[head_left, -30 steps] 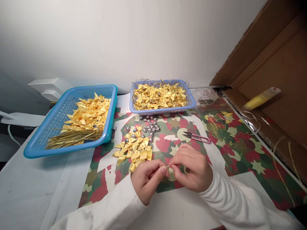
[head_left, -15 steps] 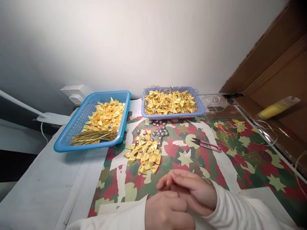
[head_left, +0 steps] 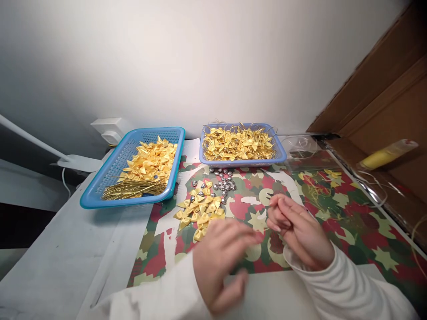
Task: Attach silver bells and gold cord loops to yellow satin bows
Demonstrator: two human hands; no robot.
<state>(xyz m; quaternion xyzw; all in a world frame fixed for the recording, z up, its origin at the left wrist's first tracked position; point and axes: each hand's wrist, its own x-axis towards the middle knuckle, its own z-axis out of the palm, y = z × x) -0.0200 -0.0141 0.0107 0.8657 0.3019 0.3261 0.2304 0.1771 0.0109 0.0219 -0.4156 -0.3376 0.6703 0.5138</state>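
My left hand [head_left: 222,260], blurred, hovers in front of a loose group of yellow satin bows [head_left: 198,206]. Its thumb and fingers are apart, and no held object shows. To the right, my right hand [head_left: 298,231] is closed, with thumb and fingertips pressed together; whatever may be in them cannot be made out. It covers the spot on the mat where the pink-handled thread snips lay. Small silver bells [head_left: 225,182] lie scattered just behind the bows.
A blue basket [head_left: 90,198] at left holds more bows and a bundle of gold cords [head_left: 133,189]. Another basket [head_left: 243,163] holds bows with gold loops. Yellow thread scraps [head_left: 316,186] lie at right, near a yellow tube [head_left: 387,155] and cardboard wall [head_left: 376,89]. A patterned mat [head_left: 300,262] covers the table.
My hands, close together before, have separated. The right has moved forward and right over where the snips lay; the left has risen toward the bows and its fingers have opened.
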